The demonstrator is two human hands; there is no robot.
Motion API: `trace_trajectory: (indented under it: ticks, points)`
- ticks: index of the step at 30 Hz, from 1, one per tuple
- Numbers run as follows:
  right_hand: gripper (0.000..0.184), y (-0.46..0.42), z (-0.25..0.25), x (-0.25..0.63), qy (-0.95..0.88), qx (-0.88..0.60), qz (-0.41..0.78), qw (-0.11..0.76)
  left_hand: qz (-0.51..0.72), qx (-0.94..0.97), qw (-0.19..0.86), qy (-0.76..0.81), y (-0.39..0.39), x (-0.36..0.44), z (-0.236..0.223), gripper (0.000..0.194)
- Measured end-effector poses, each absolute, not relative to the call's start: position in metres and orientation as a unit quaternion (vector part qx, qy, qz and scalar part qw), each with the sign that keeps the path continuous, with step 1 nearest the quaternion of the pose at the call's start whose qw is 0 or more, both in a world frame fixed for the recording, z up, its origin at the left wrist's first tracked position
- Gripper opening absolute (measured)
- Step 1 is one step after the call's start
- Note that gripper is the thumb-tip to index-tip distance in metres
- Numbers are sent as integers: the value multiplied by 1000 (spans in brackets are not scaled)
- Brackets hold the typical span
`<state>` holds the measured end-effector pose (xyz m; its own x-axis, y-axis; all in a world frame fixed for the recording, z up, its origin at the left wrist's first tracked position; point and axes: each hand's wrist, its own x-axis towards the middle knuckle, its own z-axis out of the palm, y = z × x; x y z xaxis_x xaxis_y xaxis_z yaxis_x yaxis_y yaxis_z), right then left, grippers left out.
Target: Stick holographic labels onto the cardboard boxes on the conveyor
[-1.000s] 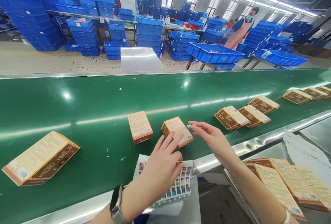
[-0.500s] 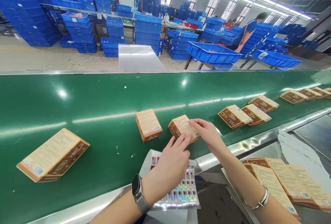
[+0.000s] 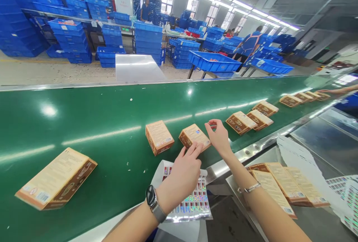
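A brown and cream carton (image 3: 195, 134) lies on the green conveyor belt, a small shiny sticker (image 3: 198, 131) on its upper face. The stretched fingers of my left hand (image 3: 186, 167) rest at the carton's near edge. Beneath that hand and wrist is a sheet of shiny stickers (image 3: 200, 206), overhanging the belt's near edge; whether the palm grips it is hidden. Just right of the carton, my right hand (image 3: 219, 137) is raised, fingers loosely curled and apart, with nothing visible in them. Another carton (image 3: 159, 137) stands close by on the left.
A larger-looking carton (image 3: 57, 178) lies at the left of the belt (image 3: 112, 111). Several cartons (image 3: 241, 122) sit to the right, where another person's hand (image 3: 332, 90) reaches in. Flat cartons (image 3: 275, 186) and sticker sheets (image 3: 345, 201) lie on the metal side table. Blue crates (image 3: 215, 61) stand beyond.
My right hand has lifted off the carton and moved slightly right, leaving the small sticker visible on it. My left hand stays at the carton's edge. The view has turned somewhat rightward.
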<state>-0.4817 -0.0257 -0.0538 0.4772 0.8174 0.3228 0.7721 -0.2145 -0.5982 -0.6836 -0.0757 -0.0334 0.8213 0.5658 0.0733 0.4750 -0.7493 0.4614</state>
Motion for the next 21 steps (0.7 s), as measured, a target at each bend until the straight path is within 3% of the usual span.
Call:
trace_trajectory:
  ticks: [3, 6, 12, 21]
  points:
    - [32, -16, -44, -441, -485, -817, -34, 311, 108, 932, 211, 274, -71, -678, -37, 15]
    - [46, -14, -33, -398, -439, -858, -73, 257, 107, 936, 202, 268, -68, -673, -40, 14]
    - [74, -8, -27, -335, -381, -906, -23, 180, 95, 942, 183, 265, -64, -660, -44, 16]
    - [101, -4, -18, -321, -379, -898, -23, 221, 128, 937, 210, 250, -58, -645, -44, 13]
